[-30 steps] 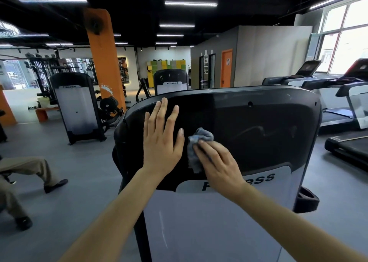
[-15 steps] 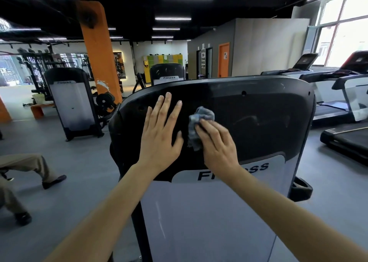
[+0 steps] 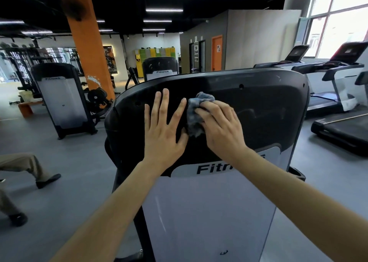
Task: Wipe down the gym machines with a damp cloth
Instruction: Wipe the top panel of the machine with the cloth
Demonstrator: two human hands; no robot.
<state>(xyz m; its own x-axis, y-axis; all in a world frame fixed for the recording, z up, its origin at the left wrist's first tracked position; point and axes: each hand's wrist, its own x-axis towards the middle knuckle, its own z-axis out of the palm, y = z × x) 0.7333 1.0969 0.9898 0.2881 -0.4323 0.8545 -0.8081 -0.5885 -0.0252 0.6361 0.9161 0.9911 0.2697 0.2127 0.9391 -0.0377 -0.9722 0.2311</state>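
Right grip (image 3: 219, 126) curls its fingers over a bunched blue-grey cloth (image 3: 196, 110), pressing it against the glossy black upper panel (image 3: 258, 112) of the Fitness machine. The left grip (image 3: 163, 136) lies flat and open just beside it, bracing. As I judge it, the small wad could slip out from under the fingers, and the bare palm could leave fresh prints on the gloss. Whether the cloth is damp I cannot tell. A treadmill (image 3: 338, 128), an orange pillar (image 3: 87, 48) and a seated person's leg (image 3: 23, 162) stand well apart, and none blocks the wiping.
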